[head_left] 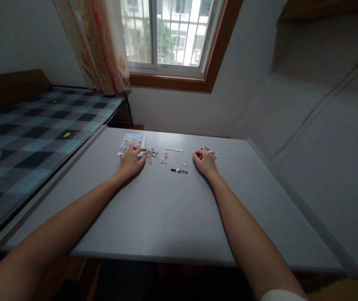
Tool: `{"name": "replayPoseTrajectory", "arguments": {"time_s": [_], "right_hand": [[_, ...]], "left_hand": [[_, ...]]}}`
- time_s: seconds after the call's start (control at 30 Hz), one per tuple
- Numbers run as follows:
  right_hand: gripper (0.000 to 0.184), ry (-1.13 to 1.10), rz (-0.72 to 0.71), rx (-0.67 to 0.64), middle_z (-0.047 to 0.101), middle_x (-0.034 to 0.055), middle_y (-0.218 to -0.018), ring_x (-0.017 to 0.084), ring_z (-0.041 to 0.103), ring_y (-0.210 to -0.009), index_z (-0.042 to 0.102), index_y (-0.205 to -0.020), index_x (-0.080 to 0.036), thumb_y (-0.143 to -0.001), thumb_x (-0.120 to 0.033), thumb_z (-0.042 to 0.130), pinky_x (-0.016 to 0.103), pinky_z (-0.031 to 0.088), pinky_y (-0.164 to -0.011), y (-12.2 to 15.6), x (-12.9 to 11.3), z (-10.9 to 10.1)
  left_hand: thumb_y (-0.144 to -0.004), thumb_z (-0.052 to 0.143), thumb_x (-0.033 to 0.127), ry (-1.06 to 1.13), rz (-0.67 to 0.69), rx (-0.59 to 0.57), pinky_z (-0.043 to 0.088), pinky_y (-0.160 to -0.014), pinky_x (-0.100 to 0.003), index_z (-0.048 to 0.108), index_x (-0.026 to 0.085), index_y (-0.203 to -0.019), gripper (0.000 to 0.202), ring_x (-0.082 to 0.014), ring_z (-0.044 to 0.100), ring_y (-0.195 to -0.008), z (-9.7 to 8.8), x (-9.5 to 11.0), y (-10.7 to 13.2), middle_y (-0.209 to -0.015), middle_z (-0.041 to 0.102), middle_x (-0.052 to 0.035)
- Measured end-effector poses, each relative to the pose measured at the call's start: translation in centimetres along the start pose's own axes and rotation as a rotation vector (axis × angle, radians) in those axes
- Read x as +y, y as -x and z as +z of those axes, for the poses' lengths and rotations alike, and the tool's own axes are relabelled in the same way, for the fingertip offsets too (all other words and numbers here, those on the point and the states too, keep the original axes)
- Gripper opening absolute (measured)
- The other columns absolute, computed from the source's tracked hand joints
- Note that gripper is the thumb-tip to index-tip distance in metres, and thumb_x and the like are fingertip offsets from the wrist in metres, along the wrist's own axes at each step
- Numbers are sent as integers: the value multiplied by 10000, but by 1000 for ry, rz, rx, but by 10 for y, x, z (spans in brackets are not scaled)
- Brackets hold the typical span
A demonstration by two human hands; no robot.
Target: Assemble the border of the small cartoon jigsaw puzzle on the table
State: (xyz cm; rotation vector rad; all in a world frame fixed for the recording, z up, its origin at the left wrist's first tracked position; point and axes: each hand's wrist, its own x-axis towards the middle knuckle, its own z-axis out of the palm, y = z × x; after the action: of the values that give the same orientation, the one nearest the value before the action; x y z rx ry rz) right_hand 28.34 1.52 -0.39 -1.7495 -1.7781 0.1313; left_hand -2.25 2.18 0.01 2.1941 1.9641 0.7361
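My left hand (132, 161) lies with its fingers spread over the lower edge of a printed picture sheet (131, 140), its fingertips beside a pile of jigsaw puzzle pieces (152, 153). My right hand (205, 162) has its fingers curled together in front of a second pile of pieces (213, 153), which it partly hides. Whatever those fingers may pinch is too small to make out. Between the hands are a joined light-blue strip (174, 149), a small cluster of pieces (164, 158), a dark joined strip (179, 170) and a loose piece (185, 165).
Everything lies on a white table (154, 213) with raised side edges. A bed with a checked cover (41, 125) stands along the left. Behind the table are a curtain (103, 50) and a barred window (179, 37); a cord (320, 100) hangs along the right wall.
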Motion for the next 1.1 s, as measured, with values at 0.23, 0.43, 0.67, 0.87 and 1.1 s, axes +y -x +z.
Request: {"name": "replayPoseTrajectory", "arguments": {"time_s": [0.23,0.43,0.67,0.87,1.1], "right_hand": [[227,-14,-3,1,711,87,-829,187,589,-743,717,-810,-149,-820,-234,508,299,423,-744,1,-1,1],[230,-17,-31,18,697,98,-835,201,592,-792,707,-804,-145,-829,-240,499,306,420,-777,1,-2,1],[235,-32,-70,34,687,96,-819,201,580,-765,706,-804,-145,-823,-238,492,320,423,-787,1,-3,2],[228,-40,-81,34,686,95,-818,195,574,-743,703,-789,-144,-823,-235,496,316,426,-777,1,-4,1],[228,-55,-81,33,683,86,-811,190,573,-736,706,-796,-148,-828,-240,501,311,424,-775,1,-3,3]], "left_hand": [[-883,545,418,-47,45,-1,343,-907,-467,713,311,-1105,299,-319,486,-1113,2,0,2,-1173,545,-102],[-853,588,441,-69,-1,36,355,-904,-475,728,290,-1031,273,-338,470,-1121,0,2,3,-1185,530,-110],[-833,606,468,-58,-30,37,357,-920,-492,722,282,-995,273,-352,463,-1144,3,-2,0,-1193,530,-115],[-808,622,458,-38,-58,37,356,-929,-482,712,252,-948,265,-346,479,-1139,0,1,1,-1188,551,-113],[-800,618,449,40,-146,116,321,-920,-450,668,231,-931,259,-321,527,-1094,-3,1,0,-1140,635,-90]]}}
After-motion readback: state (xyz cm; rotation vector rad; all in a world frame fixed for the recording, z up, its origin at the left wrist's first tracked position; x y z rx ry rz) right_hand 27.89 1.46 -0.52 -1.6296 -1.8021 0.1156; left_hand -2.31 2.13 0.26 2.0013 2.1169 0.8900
